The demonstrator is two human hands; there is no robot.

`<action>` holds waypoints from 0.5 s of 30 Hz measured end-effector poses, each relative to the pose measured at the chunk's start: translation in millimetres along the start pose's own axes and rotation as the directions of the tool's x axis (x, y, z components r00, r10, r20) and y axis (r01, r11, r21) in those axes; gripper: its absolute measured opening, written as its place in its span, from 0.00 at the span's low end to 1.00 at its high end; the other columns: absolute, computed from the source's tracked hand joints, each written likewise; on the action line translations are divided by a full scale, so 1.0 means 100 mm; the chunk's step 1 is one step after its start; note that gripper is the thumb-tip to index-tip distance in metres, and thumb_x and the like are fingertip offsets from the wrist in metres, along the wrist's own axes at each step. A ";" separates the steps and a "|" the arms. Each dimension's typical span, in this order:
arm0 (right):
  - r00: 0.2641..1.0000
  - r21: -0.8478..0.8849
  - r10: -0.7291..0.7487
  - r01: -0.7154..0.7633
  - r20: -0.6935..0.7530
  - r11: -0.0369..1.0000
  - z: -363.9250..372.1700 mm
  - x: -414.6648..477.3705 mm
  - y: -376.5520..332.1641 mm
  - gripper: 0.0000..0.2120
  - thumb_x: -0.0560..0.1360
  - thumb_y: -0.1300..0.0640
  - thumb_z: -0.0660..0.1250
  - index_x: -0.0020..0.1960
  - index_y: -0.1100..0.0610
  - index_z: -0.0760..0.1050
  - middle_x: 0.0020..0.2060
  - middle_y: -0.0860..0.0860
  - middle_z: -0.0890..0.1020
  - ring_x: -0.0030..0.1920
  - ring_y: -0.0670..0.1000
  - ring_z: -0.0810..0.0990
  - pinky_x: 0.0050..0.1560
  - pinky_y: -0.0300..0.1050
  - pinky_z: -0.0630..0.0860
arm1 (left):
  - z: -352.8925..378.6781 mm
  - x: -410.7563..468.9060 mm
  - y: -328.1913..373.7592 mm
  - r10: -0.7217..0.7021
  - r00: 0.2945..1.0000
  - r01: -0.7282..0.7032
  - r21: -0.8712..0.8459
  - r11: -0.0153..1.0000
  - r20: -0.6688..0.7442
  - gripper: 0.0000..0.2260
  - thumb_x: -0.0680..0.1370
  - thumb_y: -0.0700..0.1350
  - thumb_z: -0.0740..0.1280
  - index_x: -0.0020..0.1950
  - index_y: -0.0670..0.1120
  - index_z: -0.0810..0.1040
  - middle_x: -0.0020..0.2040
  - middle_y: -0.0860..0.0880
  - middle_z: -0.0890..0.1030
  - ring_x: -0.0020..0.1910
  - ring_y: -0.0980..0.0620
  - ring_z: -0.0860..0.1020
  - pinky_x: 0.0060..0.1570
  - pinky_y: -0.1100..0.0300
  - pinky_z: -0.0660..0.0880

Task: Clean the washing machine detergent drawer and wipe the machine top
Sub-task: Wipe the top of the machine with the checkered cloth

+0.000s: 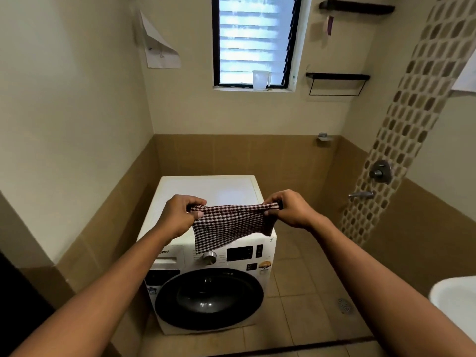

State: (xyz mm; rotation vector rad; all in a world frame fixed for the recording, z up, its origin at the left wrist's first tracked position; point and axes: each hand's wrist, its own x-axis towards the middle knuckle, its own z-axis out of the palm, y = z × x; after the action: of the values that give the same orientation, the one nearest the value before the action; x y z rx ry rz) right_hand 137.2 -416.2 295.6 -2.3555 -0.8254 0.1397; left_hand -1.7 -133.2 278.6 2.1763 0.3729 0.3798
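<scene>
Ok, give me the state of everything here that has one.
cloth, held up, spread between both hands
left hand, pinching the cloth's left corner
right hand, pinching its right corner
detergent drawer, shut
washer door, shut
display, dark

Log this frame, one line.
left hand: pinches brown-and-white checked cloth corner | right hand: pinches opposite corner | white front-loading washing machine: detergent drawer closed

I hold the checked cloth [231,225] spread by its top corners above the white washing machine [208,297]; its drawer [167,262] (top left of the front) sits closed, its top [206,188] flat, white.
</scene>
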 end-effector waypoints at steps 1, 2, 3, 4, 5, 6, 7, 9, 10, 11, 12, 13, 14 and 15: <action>1.000 -0.021 -0.008 0.008 -0.007 1.000 -0.02 -0.02 0.00 0.06 0.77 0.56 0.74 0.54 0.52 0.86 0.48 0.45 0.86 0.50 0.44 0.82 0.47 0.38 0.77 | -0.01 0.01 0.02 0.008 1.000 -0.008 0.039 0.999 -0.006 0.14 0.77 0.36 0.73 0.62 0.46 0.85 0.60 0.48 0.84 0.60 0.48 0.80 0.61 0.55 0.74; 1.000 -0.039 -0.012 0.012 -0.006 0.999 -0.05 -0.05 -0.01 0.06 0.77 0.55 0.73 0.53 0.52 0.86 0.47 0.45 0.85 0.50 0.44 0.82 0.50 0.41 0.77 | -0.03 0.01 0.05 0.031 1.000 -0.030 0.089 0.996 -0.001 0.11 0.79 0.38 0.72 0.60 0.45 0.85 0.59 0.48 0.84 0.59 0.48 0.80 0.59 0.55 0.74; 1.000 -0.051 -0.020 0.020 0.002 0.999 -0.10 -0.07 -0.01 0.06 0.78 0.55 0.73 0.53 0.52 0.86 0.47 0.44 0.84 0.50 0.44 0.81 0.52 0.43 0.78 | -0.06 0.02 0.08 0.061 0.998 -0.063 0.151 0.987 0.019 0.08 0.80 0.40 0.71 0.58 0.46 0.86 0.56 0.48 0.84 0.57 0.48 0.80 0.56 0.55 0.74; 1.000 -0.049 -0.026 0.026 0.012 0.998 -0.15 -0.08 0.00 0.06 0.78 0.54 0.73 0.53 0.53 0.86 0.49 0.43 0.82 0.52 0.44 0.80 0.56 0.44 0.78 | -0.10 0.04 0.11 0.092 0.995 -0.100 0.205 0.974 0.046 0.06 0.80 0.41 0.70 0.54 0.47 0.86 0.53 0.49 0.84 0.54 0.48 0.80 0.54 0.55 0.75; 0.999 -0.016 -0.042 0.042 0.024 0.999 -0.22 -0.08 0.01 0.07 0.77 0.53 0.73 0.53 0.53 0.86 0.52 0.44 0.81 0.55 0.44 0.80 0.60 0.46 0.77 | -0.14 0.05 0.13 0.113 0.991 -0.126 0.227 0.966 0.072 0.05 0.81 0.42 0.70 0.51 0.48 0.85 0.52 0.50 0.83 0.53 0.49 0.79 0.54 0.53 0.75; 0.998 0.057 -0.055 0.053 0.038 0.997 -0.29 -0.08 0.02 0.08 0.76 0.52 0.74 0.53 0.54 0.86 0.57 0.46 0.81 0.59 0.45 0.79 0.64 0.48 0.76 | -0.19 0.08 0.13 0.115 0.989 -0.130 0.169 0.977 0.094 0.04 0.81 0.43 0.70 0.49 0.49 0.85 0.52 0.50 0.83 0.53 0.49 0.79 0.55 0.51 0.75; 0.996 0.188 -0.069 0.058 0.057 0.980 -0.39 -0.10 0.02 0.10 0.76 0.52 0.74 0.53 0.55 0.86 0.60 0.48 0.81 0.61 0.47 0.79 0.66 0.49 0.76 | -0.22 0.10 0.14 0.103 0.988 -0.104 0.005 0.995 0.112 0.04 0.81 0.43 0.70 0.49 0.48 0.85 0.53 0.48 0.83 0.54 0.50 0.80 0.57 0.50 0.75; 0.992 0.518 -0.082 0.021 0.096 0.855 -0.52 -0.19 -0.02 0.11 0.77 0.56 0.72 0.54 0.63 0.85 0.56 0.53 0.86 0.56 0.50 0.84 0.59 0.46 0.80 | -0.24 0.12 0.16 0.079 0.986 -0.008 -0.439 0.899 0.144 0.08 0.82 0.44 0.67 0.51 0.42 0.85 0.53 0.44 0.85 0.53 0.50 0.81 0.57 0.52 0.75; 0.992 0.657 -0.080 -0.005 0.100 0.754 -0.54 -0.22 -0.05 0.09 0.78 0.59 0.70 0.50 0.66 0.84 0.48 0.54 0.87 0.49 0.50 0.85 0.52 0.45 0.81 | -0.21 0.11 0.20 0.055 0.987 0.045 -0.587 0.808 0.152 0.10 0.82 0.45 0.66 0.52 0.40 0.84 0.51 0.43 0.85 0.51 0.50 0.82 0.54 0.52 0.75; 0.994 0.755 -0.056 -0.033 0.092 0.655 -0.52 -0.25 -0.10 0.08 0.78 0.61 0.69 0.46 0.66 0.83 0.42 0.54 0.86 0.43 0.50 0.85 0.47 0.44 0.80 | -0.16 0.10 0.22 0.009 0.989 0.092 -0.657 0.748 0.148 0.11 0.82 0.46 0.66 0.52 0.39 0.84 0.50 0.43 0.85 0.49 0.50 0.82 0.52 0.53 0.76; 0.995 0.807 -0.016 -0.071 0.099 0.587 -0.48 -0.26 -0.10 0.08 0.78 0.61 0.69 0.45 0.65 0.84 0.40 0.55 0.85 0.41 0.51 0.84 0.46 0.45 0.79 | -0.09 0.09 0.24 -0.047 0.989 0.131 -0.676 0.725 0.141 0.11 0.82 0.47 0.67 0.53 0.39 0.84 0.49 0.43 0.85 0.48 0.49 0.82 0.51 0.53 0.77; 0.992 0.822 0.034 -0.118 0.119 0.557 -0.40 -0.25 -0.10 0.09 0.78 0.59 0.69 0.48 0.65 0.84 0.42 0.56 0.85 0.42 0.52 0.83 0.48 0.47 0.79 | -0.01 0.09 0.23 -0.109 0.987 0.162 -0.647 0.745 0.122 0.12 0.81 0.48 0.68 0.52 0.39 0.84 0.49 0.43 0.85 0.48 0.48 0.82 0.49 0.53 0.77; 0.986 0.797 0.104 -0.165 0.129 0.582 -0.31 -0.22 -0.08 0.12 0.78 0.57 0.70 0.52 0.66 0.84 0.45 0.57 0.86 0.44 0.54 0.84 0.49 0.50 0.79 | 0.07 0.08 0.22 -0.168 0.982 0.188 -0.585 0.789 0.089 0.12 0.81 0.48 0.69 0.51 0.40 0.84 0.49 0.44 0.86 0.49 0.47 0.83 0.47 0.52 0.78; 0.976 0.736 0.183 -0.210 0.119 0.643 -0.21 -0.21 -0.06 0.14 0.78 0.54 0.70 0.53 0.66 0.84 0.47 0.58 0.86 0.44 0.55 0.84 0.49 0.52 0.81 | 0.14 0.07 0.20 -0.217 0.975 0.207 -0.509 0.836 0.040 0.11 0.80 0.49 0.70 0.49 0.41 0.85 0.48 0.44 0.86 0.50 0.45 0.84 0.46 0.51 0.80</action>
State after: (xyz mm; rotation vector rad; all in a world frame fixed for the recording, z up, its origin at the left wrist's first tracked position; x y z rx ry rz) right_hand 123.6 -435.9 313.9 -1.6302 -0.3894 0.5135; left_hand 12.4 -152.3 287.9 1.5913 0.4610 0.3305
